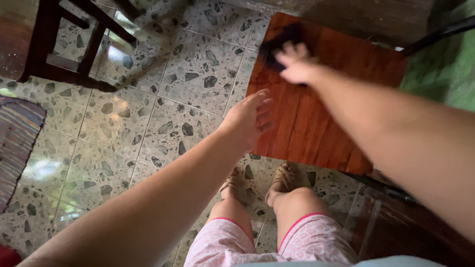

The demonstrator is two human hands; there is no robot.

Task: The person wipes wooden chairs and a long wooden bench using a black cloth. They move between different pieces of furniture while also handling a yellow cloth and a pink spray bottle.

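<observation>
Reddish wooden table (316, 123) occupies the 1 o'clock area above the speckled tile floor (148, 113). Right hand (296, 64), blurred, presses a dark cloth (277, 42) against the tabletop at 12 o'clock; its grasp cannot be determined. Left hand (250, 117), fingers extended and holding nothing, rests against the table's left edge at 11 o'clock of the sandalled feet (257, 183).

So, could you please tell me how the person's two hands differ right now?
The left hand is sharp, empty and rests its fingers on the near edge of the red wooden table. The right hand is motion-blurred, farther out over the tabletop, pressing a dark cloth. Both touch the table.
</observation>
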